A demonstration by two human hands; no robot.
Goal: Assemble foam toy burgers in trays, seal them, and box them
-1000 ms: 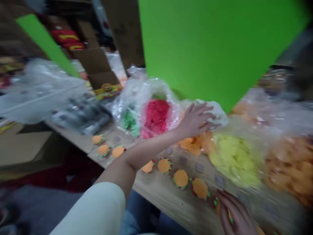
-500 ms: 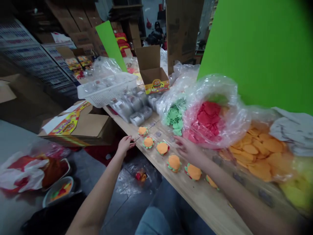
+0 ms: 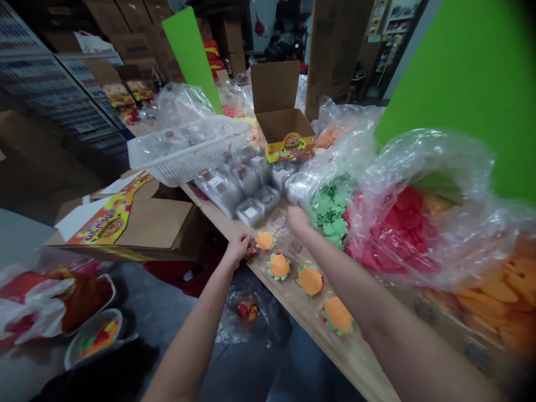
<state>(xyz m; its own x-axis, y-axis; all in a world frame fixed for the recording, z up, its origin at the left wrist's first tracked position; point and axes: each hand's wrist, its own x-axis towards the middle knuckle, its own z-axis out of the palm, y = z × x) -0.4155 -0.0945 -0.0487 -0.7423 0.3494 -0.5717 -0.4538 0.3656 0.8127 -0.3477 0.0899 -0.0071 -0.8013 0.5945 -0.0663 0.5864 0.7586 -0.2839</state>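
In a row along the table's near edge lie several toy burgers (image 3: 310, 280) with orange tops and green frilled edges. My left hand (image 3: 241, 248) is at the table edge, its fingers drawn together right beside the farthest burger (image 3: 265, 240). Whether they pinch anything is too blurred to tell. Across that burger, my right hand (image 3: 297, 221) is closed, knuckles up, over small clear plastic pieces (image 3: 295, 247) on the table. Its fingertips are hidden from me. Beside the right hand, green leaf-shaped pieces (image 3: 333, 209) spill from a clear bag.
Clear plastic packs (image 3: 251, 212) are stacked beyond my hands, near a white basket (image 3: 188, 159) and an open burger-print carton (image 3: 288, 148). Bags of red pieces (image 3: 397, 229) and orange pieces (image 3: 498, 290) lie right. A flattened printed carton (image 3: 154, 223) juts out left.
My right hand has moved forward and closed near the farthest burger. My left hand has come in beside that burger, its fingers drawn together. The view has shifted.
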